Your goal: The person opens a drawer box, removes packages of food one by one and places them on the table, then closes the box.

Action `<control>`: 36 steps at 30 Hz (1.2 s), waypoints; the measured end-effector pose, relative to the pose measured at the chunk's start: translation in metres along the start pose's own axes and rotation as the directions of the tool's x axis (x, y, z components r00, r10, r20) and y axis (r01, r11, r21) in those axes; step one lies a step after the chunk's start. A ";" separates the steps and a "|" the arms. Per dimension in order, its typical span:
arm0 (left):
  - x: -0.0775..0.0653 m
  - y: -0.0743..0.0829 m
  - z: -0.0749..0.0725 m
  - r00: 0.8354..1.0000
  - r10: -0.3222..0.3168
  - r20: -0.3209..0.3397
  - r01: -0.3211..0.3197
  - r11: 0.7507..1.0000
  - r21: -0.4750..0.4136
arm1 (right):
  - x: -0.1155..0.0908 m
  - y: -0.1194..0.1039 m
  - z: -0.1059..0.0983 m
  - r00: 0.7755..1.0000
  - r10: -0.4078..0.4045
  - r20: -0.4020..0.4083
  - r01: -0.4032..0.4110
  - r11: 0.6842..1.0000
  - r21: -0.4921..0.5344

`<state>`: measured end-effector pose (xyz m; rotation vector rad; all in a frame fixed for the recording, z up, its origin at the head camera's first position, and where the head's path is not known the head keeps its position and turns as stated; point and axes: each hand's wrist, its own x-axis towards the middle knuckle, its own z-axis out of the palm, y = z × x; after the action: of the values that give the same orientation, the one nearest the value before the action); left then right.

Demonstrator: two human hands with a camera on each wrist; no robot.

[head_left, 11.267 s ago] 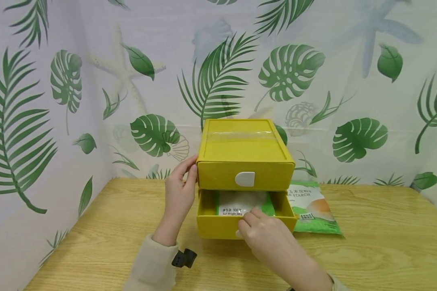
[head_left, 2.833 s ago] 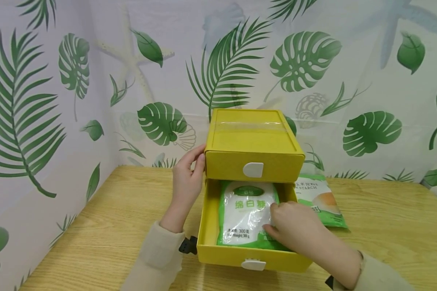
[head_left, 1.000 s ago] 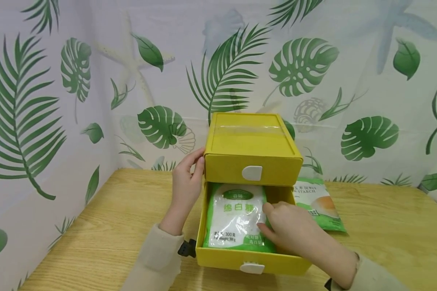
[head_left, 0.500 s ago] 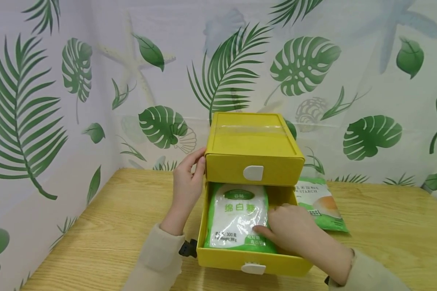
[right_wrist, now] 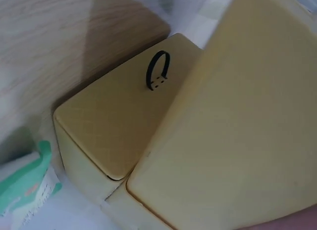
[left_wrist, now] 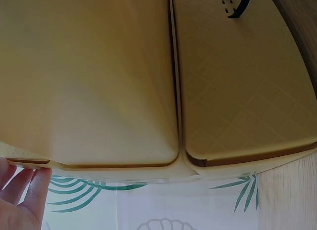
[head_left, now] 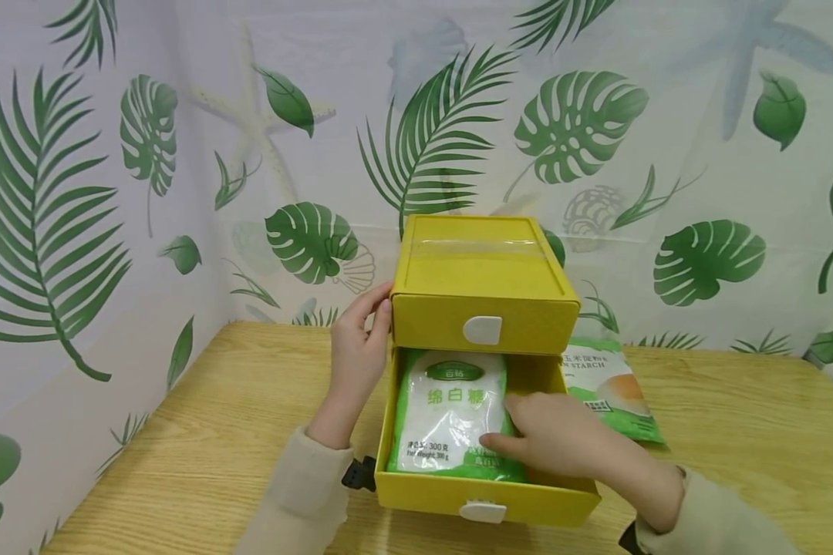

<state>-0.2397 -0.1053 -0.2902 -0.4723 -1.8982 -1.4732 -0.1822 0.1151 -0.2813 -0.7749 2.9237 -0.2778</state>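
Observation:
A white-and-green bag of sugar (head_left: 444, 416) lies flat in the pulled-out yellow drawer (head_left: 489, 497), against its left side. My right hand (head_left: 562, 432) reaches inside along the bag's right edge. Its thumb lies on the printed front; the other fingers are mostly hidden, so their hold is unclear. My left hand (head_left: 361, 347) rests against the left side of the yellow drawer box (head_left: 486, 308), above the drawer. In the left wrist view, straight fingers (left_wrist: 37, 193) touch the box's edge.
A starch bag (head_left: 607, 393) lies on the wooden table (head_left: 736, 447) right of the box. The upper drawer with its white tab (head_left: 482, 330) is closed. The wrist views show a yellow panel with a black loop (right_wrist: 158, 71). A leaf-printed cloth (head_left: 284, 154) hangs behind.
The drawer has come further out since the earliest frame. The sugar bag has shifted left within it, with the right hand beside it. The left hand has stayed at the box's side.

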 end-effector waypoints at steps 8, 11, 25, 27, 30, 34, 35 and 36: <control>0.000 0.001 0.000 1.000 0.000 -0.002 0.000 1.000 0.016 | 0.000 0.000 -0.006 0.999 -0.022 0.035 0.016 0.986 0.168; 0.000 0.001 0.000 1.000 0.008 -0.004 -0.008 1.000 0.015 | 0.001 0.001 -0.007 0.998 -0.033 0.045 0.023 0.980 0.197; 0.000 0.001 0.000 0.999 0.043 -0.002 -0.043 0.999 0.033 | 0.004 0.003 -0.010 0.992 -0.084 0.089 0.039 0.905 0.423; 0.000 0.001 0.000 0.999 0.041 0.000 -0.041 0.999 0.034 | 0.003 0.002 -0.010 0.995 -0.060 0.085 0.017 0.900 0.435; -0.001 0.001 0.000 0.999 0.035 0.005 -0.035 0.999 0.035 | 0.003 0.000 -0.007 0.997 -0.023 0.075 -0.013 0.890 0.456; 0.000 0.001 0.000 0.999 0.033 0.003 -0.033 0.999 0.033 | 0.004 -0.001 -0.003 0.998 0.007 0.066 -0.039 0.860 0.508; 0.000 0.001 0.000 0.999 0.034 0.002 -0.034 0.999 0.033 | 0.005 -0.001 -0.002 0.998 0.011 0.063 -0.042 0.855 0.517; 0.000 0.001 0.000 0.999 0.034 0.001 -0.034 0.999 0.034 | 0.005 0.000 -0.001 0.998 0.013 0.060 -0.043 0.852 0.521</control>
<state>-0.2384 -0.1052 -0.2894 -0.4871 -1.9034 -1.4173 -0.1864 0.1125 -0.2804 -0.6318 2.5974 -0.9820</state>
